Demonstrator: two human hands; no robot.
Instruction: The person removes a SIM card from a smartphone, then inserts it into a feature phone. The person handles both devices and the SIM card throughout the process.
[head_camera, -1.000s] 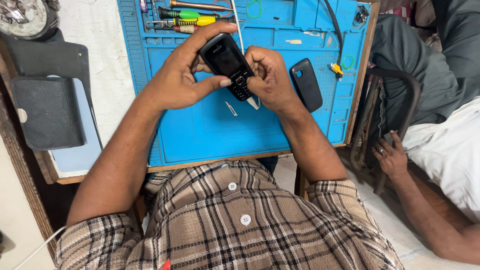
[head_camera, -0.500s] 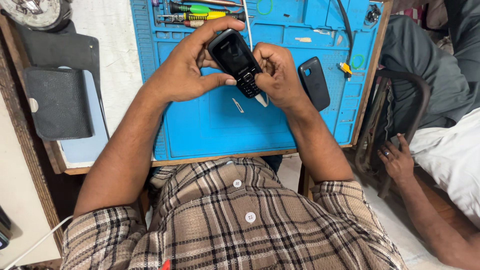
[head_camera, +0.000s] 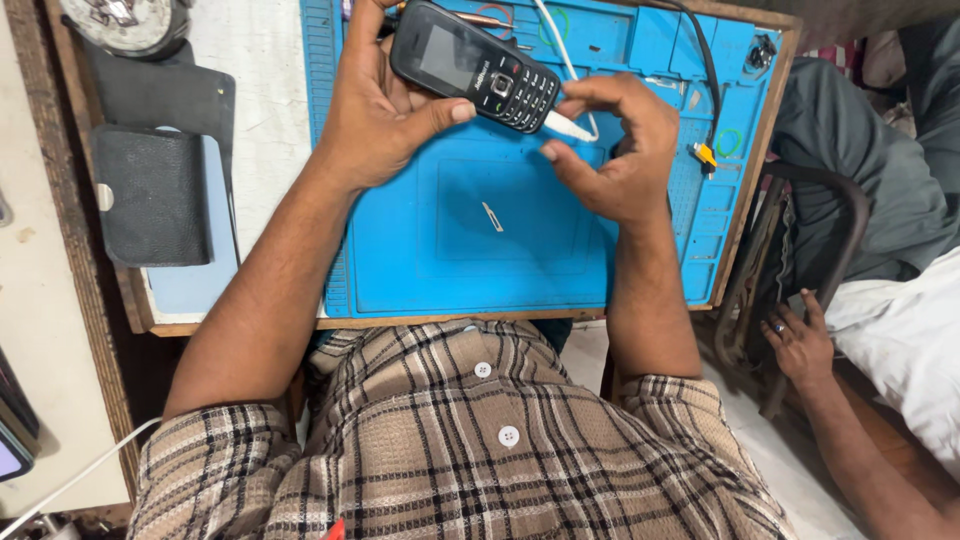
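A black keypad phone with a small screen lies tilted in my left hand, gripped between thumb and fingers above the blue work mat. My right hand pinches the white plug of a white cable at the phone's lower end. The white cable runs up toward the top of the mat. A small pale metal piece lies loose on the mat below the phone.
A black pouch and a dark flat case lie left of the mat on the white tabletop. A black cable with a yellow tip crosses the mat's right side. Another person's hand rests on a chair at right.
The view has shifted so the mat sits lower. My right hand has come off the phone's body and now pinches the white plug at its end; the second phone is hidden.
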